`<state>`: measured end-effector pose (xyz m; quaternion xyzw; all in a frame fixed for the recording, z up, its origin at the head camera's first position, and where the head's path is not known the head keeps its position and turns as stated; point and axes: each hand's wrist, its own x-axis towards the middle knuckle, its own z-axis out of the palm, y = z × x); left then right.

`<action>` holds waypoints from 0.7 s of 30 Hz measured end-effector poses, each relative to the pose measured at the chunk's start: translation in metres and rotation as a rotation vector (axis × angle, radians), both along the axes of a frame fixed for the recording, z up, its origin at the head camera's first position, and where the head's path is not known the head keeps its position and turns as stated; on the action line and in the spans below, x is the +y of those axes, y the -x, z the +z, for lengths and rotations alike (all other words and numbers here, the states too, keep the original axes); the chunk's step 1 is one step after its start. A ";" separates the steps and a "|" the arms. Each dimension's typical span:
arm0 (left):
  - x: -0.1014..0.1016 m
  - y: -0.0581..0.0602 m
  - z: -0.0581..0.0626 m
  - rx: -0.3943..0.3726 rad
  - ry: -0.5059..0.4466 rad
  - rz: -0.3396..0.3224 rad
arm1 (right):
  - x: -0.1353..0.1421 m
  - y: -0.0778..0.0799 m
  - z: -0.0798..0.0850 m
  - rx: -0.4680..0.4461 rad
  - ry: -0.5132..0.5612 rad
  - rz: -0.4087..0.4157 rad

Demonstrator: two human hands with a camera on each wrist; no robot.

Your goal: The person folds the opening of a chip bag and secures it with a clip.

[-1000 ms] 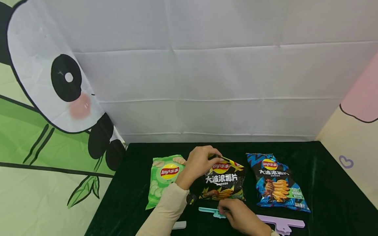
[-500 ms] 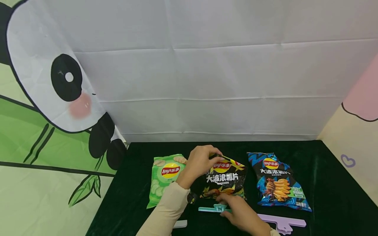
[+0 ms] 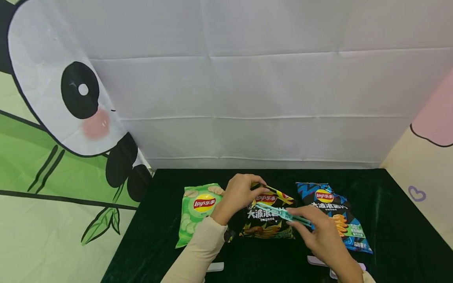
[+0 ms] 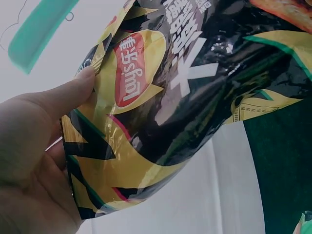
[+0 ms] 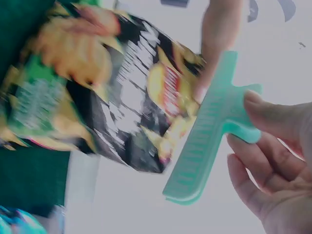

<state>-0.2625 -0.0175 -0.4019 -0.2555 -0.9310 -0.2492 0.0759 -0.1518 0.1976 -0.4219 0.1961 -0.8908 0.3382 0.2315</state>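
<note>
The right hand pinches the teal clip by its handle, in front of the black chip bag (whether the two touch, I cannot tell), while the left hand pinches the bag near its top corner. Half a second ago the clip was below the bag; now it crosses the lettering in the head view. Dark green cloth lies before a creased white backdrop.

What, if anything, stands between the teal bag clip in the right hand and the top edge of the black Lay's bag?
On the black Lay's bag, only the left hand takes up part of that edge, toward its left end in the head view. Nothing visible separates the teal bag clip in the right hand from the rest.
</note>
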 end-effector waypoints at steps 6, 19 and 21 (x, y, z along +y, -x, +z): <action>-0.001 -0.001 -0.002 0.037 0.018 0.004 | 0.009 0.024 0.009 0.137 0.087 -0.071; -0.002 -0.001 -0.005 -0.056 -0.199 -0.033 | 0.009 0.045 0.006 -0.066 0.130 -0.051; -0.003 0.000 -0.005 -0.065 -0.210 -0.049 | 0.008 0.046 0.006 -0.075 0.128 -0.051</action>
